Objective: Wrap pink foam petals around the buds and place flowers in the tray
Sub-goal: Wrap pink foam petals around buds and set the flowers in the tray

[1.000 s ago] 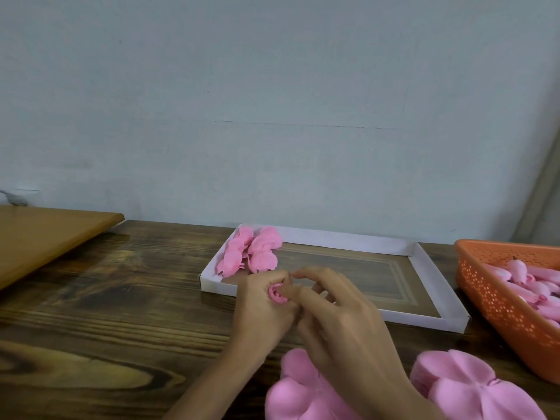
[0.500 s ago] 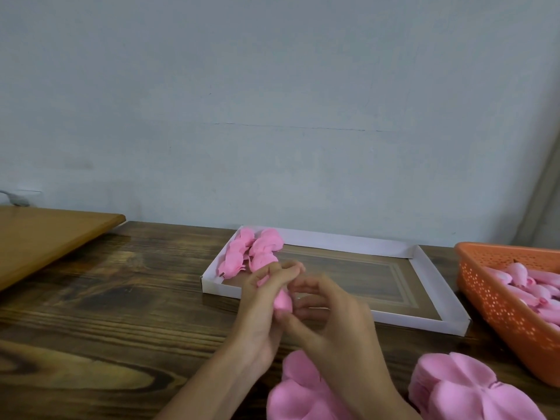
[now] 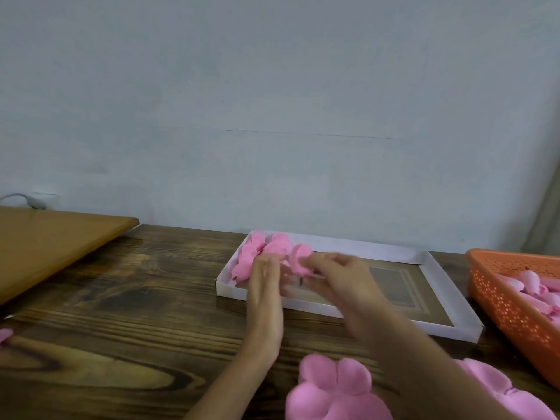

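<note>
A shallow white tray [image 3: 440, 280] lies on the dark wooden table, with several finished pink flowers [image 3: 257, 253] bunched in its far left corner. My right hand [image 3: 342, 280] pinches a wrapped pink flower [image 3: 300, 258] just over the tray, beside that bunch; a short dark stem hangs below the flower. My left hand [image 3: 264, 283] reaches over the tray's front wall with fingers stretched out, its tips at the flowers lying there. Both hands are motion-blurred. Flat pink foam petal pieces [image 3: 333, 386] lie near the table's front edge.
An orange perforated basket [image 3: 500, 298] at the right holds pink buds [image 3: 531, 280]. More petal pieces [image 3: 497, 386] lie at the front right. A small pink scrap [image 3: 4, 334] lies at the left edge. A light wooden board [image 3: 45, 247] overlaps the table's back left.
Both hands moved forward from in front of the tray to over its left part. The flower passed from between both hands into my right hand; my left hand let go.
</note>
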Motion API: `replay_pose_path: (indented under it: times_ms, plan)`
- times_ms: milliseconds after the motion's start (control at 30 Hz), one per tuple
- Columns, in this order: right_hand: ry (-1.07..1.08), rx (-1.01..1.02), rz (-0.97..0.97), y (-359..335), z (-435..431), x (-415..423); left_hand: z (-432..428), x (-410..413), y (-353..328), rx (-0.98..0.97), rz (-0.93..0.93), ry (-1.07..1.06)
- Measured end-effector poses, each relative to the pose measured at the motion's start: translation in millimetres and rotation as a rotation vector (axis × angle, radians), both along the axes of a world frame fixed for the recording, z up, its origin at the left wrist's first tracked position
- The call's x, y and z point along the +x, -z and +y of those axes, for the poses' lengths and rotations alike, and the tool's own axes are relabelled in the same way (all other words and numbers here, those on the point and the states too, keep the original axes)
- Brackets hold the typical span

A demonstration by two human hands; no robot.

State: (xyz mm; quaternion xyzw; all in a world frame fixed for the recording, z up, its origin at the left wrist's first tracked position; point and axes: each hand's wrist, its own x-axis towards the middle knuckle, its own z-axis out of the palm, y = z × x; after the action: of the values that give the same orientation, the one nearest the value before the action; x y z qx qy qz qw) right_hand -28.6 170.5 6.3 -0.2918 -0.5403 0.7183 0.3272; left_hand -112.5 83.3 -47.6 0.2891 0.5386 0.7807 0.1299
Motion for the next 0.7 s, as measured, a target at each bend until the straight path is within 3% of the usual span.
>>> replay_pose_path:
  times_ms: [100, 200, 333, 700]
  plan:
    - [0.048, -0.112, -0.037, -15, 48, -34, -1, -5, 14, -0.122, 0.274, -0.151]
    - [0.037, -0.110, -0.189, -7, 97, -68, 4, -11, 20, -0.245, 0.437, -0.215]
    - [0.133, 0.105, -0.519, 22, 138, -101, 3, -16, 25, -0.337, 0.526, -0.195]
    - [0.189, 0.492, -0.830, 23, 136, -146, -1, -9, 19, -0.404, 0.607, -0.160]
